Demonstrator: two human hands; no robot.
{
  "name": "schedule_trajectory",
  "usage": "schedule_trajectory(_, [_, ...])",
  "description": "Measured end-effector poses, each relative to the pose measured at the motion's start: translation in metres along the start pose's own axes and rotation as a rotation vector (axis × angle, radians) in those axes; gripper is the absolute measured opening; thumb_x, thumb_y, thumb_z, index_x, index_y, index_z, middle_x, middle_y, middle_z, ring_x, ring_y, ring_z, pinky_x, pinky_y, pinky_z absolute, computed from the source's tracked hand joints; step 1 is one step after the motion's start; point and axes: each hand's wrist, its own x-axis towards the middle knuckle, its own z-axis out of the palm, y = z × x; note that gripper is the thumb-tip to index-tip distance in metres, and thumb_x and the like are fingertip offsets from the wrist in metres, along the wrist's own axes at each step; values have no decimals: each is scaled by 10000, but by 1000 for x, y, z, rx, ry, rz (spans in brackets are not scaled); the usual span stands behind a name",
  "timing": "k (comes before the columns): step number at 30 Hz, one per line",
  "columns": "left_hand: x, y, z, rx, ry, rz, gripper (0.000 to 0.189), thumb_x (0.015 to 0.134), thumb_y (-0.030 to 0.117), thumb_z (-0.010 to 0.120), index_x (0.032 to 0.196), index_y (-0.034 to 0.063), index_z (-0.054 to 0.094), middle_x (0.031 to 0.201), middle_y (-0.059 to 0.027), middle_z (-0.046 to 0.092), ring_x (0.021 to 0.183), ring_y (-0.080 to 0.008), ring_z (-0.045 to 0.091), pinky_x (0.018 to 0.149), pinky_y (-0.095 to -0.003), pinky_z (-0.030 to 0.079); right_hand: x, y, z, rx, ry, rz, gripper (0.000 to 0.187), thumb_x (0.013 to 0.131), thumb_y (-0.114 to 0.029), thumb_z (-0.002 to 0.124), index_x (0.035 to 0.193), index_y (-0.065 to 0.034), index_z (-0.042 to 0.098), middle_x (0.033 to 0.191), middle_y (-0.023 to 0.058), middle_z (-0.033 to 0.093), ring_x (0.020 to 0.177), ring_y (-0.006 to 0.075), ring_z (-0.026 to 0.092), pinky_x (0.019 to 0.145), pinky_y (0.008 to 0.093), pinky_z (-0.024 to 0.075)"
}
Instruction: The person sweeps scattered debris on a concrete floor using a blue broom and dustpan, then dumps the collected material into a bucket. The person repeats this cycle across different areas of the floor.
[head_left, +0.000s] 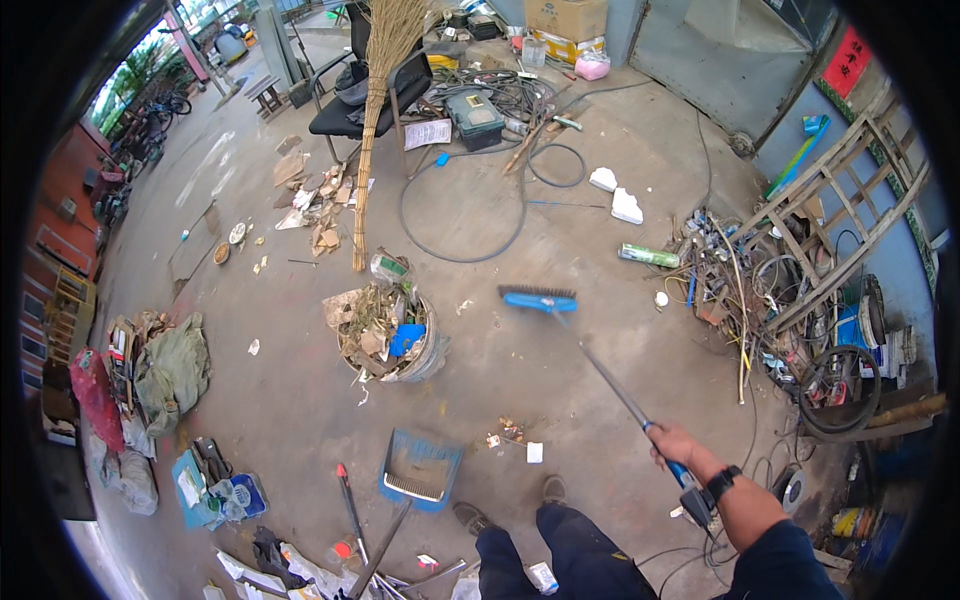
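Note:
My right hand (673, 444) is closed around the handle of a blue push broom, whose bristled head (538, 301) lies out on the concrete floor ahead of me. My left hand is out of view. Before my shoes, a small pile of litter (511, 430) lies near a white piece of card (534, 452). A blue dustpan (421, 469) rests on the floor left of my feet. Beyond it stands a round bin (431, 346) heaped with debris, and past that a tall twig broom (364, 157) leans by a black chair (330, 120).
Scrap, cables and a wooden ladder (825, 217) line the right side. A hose (450, 259) loops across the floor near a toolbox (474, 116). Cardboard scraps (322, 202) lie beside the chair. Filled bags (174, 367) sit at the left; metal bars and plastic lie at the lower left.

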Motion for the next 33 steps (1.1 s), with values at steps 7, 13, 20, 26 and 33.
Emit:
schedule_trajectory(7, [-24, 7, -3, -113, 67, -3, 232, 864, 261, 753, 979, 64, 708, 711, -191, 687, 616, -355, 669, 550, -436, 504, 159, -81, 17, 291, 59, -44, 242, 1018, -287, 433, 1059, -56, 494, 698, 64, 551, 483, 151, 513, 422, 333, 464])
schedule_trajectory(13, [-22, 9, 2, -147, -21, 12, 233, 860, 275, 746, 982, 80, 708, 720, -179, 689, 609, -343, 663, 554, -433, 496, 99, -24, 62, -8, -49, -53, 251, 1010, -237, 425, 952, -7, 507, 626, 101, 556, 477, 199, 541, 442, 368, 468])
schedule_trajectory(20, [-13, 10, 2, -69, -111, -64, 232, 877, 294, 724, 1017, 111, 703, 756, -179, 693, 672, -374, 668, 572, -446, 495, -71, 37, 30, -49, -211, 126, 286, 1017, -282, 478, 1098, -22, 567, 710, 70, 577, 527, 144, 562, 464, 323, 486])
schedule_trajectory(26, [-12, 5, 4, -117, -100, -65, 225, 883, 266, 716, 1026, 93, 705, 772, -186, 698, 682, -372, 672, 602, -438, 509, -55, 15, 13, -61, -68, -39, 338, 1021, -285, 476, 1228, -29, 556, 695, 65, 585, 514, 145, 564, 468, 308, 495])
schedule_trajectory(33, [-26, 5, 4, -107, -45, -88, 240, 866, 270, 734, 1017, 85, 713, 803, -161, 722, 703, -325, 685, 667, -414, 528, 126, -77, 26, 239, 104, -61, 233, 1012, -269, 449, 1022, -47, 518, 666, 76, 550, 481, 170, 527, 425, 347, 468])
